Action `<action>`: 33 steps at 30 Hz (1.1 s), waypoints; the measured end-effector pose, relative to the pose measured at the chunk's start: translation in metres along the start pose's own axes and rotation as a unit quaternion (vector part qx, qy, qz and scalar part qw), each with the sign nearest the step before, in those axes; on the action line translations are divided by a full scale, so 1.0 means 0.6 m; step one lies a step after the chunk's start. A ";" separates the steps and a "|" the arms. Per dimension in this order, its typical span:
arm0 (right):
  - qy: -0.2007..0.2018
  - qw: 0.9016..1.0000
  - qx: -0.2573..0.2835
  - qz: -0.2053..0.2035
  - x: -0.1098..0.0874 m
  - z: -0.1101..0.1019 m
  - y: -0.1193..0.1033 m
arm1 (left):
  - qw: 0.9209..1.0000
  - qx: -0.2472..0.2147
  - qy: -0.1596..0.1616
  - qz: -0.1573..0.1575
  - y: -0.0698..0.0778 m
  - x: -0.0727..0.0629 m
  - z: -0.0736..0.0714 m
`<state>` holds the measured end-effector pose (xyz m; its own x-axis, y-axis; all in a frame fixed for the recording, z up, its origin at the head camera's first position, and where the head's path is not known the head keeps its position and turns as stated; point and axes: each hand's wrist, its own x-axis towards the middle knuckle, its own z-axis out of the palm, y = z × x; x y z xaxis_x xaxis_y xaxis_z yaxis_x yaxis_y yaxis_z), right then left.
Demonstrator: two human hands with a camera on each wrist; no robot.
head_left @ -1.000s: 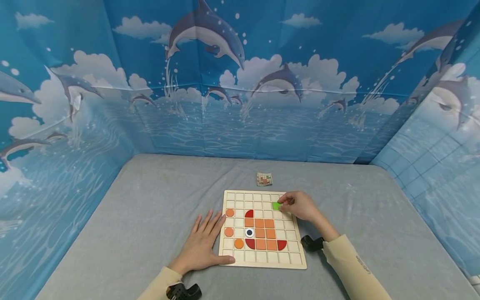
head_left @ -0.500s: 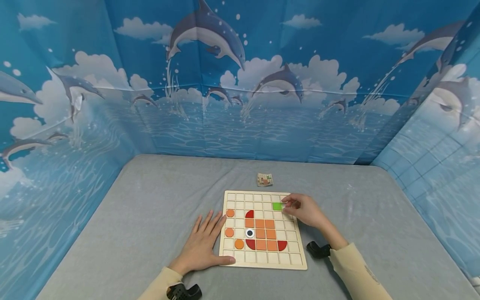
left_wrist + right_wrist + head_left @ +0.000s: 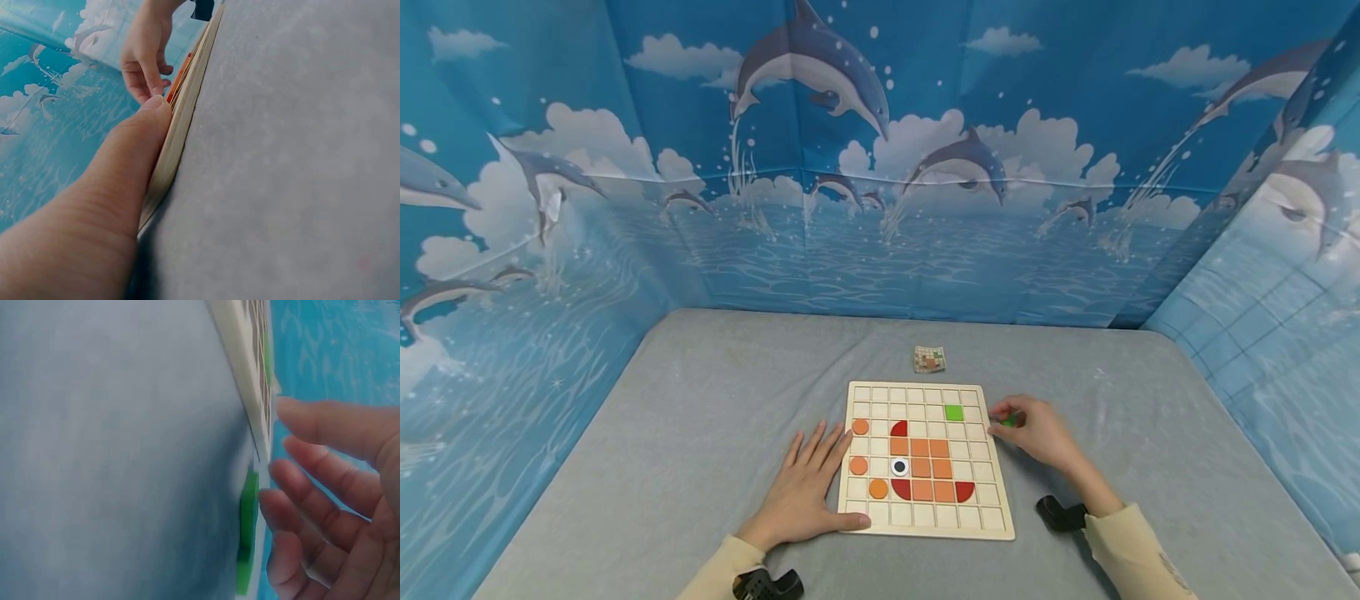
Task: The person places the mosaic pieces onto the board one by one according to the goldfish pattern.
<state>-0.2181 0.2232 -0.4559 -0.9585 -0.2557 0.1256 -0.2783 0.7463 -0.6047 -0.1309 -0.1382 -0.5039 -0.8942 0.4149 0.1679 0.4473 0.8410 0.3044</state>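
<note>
A square wooden grid board lies on the grey cloth. Orange squares, orange discs, red quarter-rounds, an eye tile and a green square tile sit in its cells. My left hand rests spread along the board's left side, its thumb on the near left corner. Just off the right edge is my right hand, thumb and fingers apart with nothing between them. Green pieces lie on the cloth below those fingers, partly hidden by the hand in the head view.
Beyond the board's far edge lies a small patterned card. Dolphin-printed curtains close off the back and sides of the cloth-covered table. Black camera mounts sit on both wrists.
My right hand has drawn back from the green square tile and moved right, off the board to beside its edge. The tile stays in its cell, and my left hand has held its place.
</note>
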 end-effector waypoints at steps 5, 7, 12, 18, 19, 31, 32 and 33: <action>0.016 0.999 -0.036 0.021 -0.008 -0.011 0.009 | 1.000 0.000 0.000 0.000 0.000 0.000 0.000; 0.017 0.998 -0.052 0.030 -0.010 -0.015 0.013 | 1.000 0.000 0.000 0.000 0.000 0.000 -0.001; 0.015 0.995 -0.080 0.054 -0.014 -0.023 0.022 | 1.000 -0.002 0.002 0.002 0.000 0.000 -0.001; 0.012 0.993 -0.086 0.075 -0.017 -0.028 0.028 | 1.000 -0.006 -0.001 0.001 0.001 -0.001 -0.001; 0.011 0.993 -0.087 0.076 -0.017 -0.028 0.029 | 1.000 -0.005 -0.001 0.000 0.000 -0.001 -0.001; -0.005 0.993 -0.086 0.079 -0.018 -0.027 0.027 | 1.000 0.000 0.010 0.005 -0.002 -0.001 0.003; -0.006 0.993 -0.085 0.078 -0.018 -0.027 0.026 | 1.000 0.000 0.009 0.004 -0.002 -0.001 0.003; -0.007 0.993 -0.085 0.076 -0.018 -0.027 0.026 | 1.000 -0.001 0.009 0.003 -0.002 -0.001 0.003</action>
<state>-0.2130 0.2477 -0.4537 -0.9898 -0.1387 0.0317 -0.1371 0.8697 -0.4742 -0.1308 -0.1386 -0.5061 -0.8911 0.4140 0.1858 0.4529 0.8374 0.3061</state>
